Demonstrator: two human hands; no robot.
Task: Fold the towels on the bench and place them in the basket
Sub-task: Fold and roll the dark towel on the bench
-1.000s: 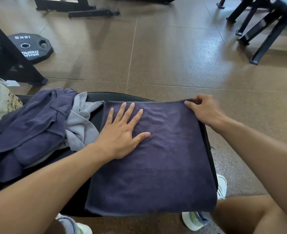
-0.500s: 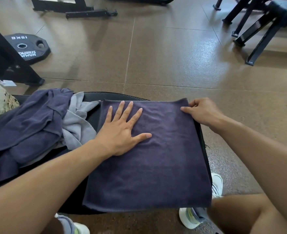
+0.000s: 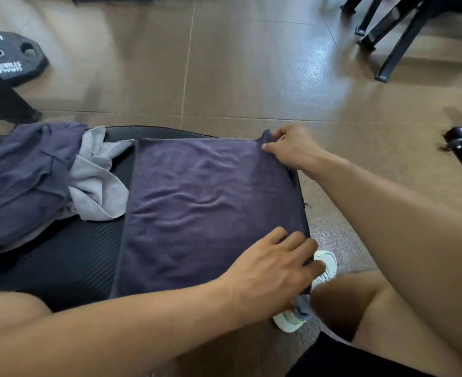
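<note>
**A:** Dark purple terry, the towel [image 3: 211,205] lies flat across the black ribbed bench [image 3: 69,257], folded at least once by the look of its neat edges. What is different from a moment ago?

**B:** The left hand [image 3: 273,270]. It was spread flat on the cloth near the far left part; now it has crossed to the near right corner, fingers curled over the towel's edge where it hangs off the bench. I judge it is gripping that corner, though the fingertips are hidden under the hem.

**A:** And the right hand [image 3: 292,151]?

**B:** It stays at the far right corner, thumb and fingers pinching the fabric, which is lifted a little into a peak there.

**A:** So both hands now hold the same side.

**B:** Yes, the whole right edge lies between them. That suggests smoothing is done and the next fold is set up: carry that edge leftward over the rest.

**A:** What else waits?

**B:** Beyond the left hand, further along the bench, a crumpled dark towel [image 3: 25,180] and a pale grey towel [image 3: 96,180] lie heaped, unfolded. No basket is in view, so placing looks some way off.
</note>
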